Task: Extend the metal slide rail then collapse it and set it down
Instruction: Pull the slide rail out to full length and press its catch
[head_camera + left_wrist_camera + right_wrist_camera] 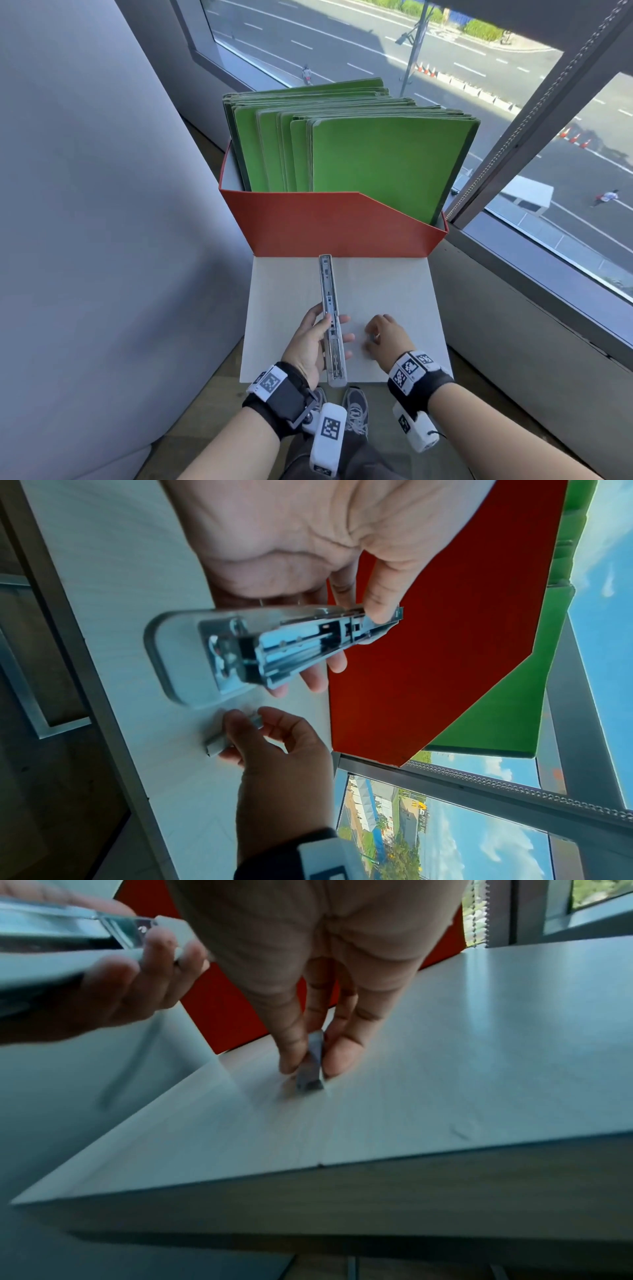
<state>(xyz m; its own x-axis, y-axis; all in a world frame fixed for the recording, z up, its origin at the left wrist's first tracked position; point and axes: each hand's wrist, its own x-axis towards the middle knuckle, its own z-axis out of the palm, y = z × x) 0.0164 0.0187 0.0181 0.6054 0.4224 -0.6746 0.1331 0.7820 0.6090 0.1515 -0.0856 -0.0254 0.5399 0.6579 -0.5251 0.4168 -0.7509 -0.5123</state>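
Observation:
My left hand (310, 339) grips the metal slide rail (329, 308) around its near half, thumb on one side and fingers under the other. The rail is a long silver channel on a pale grey base. It is held just above the white table (394, 291) and points away toward the red box. In the left wrist view the rail (274, 647) shows its open channel and inner parts. My right hand (380, 337), to the right of the rail, pinches a small grey metal piece (310, 1066) between thumb and fingertips against the tabletop. That piece (219, 744) is apart from the rail.
A red box (325, 226) filled with upright green folders (376, 164) stands at the table's far edge. A window sill (513, 308) runs along the right, a grey wall (102, 205) along the left. My shoes (356, 407) show below the table's near edge.

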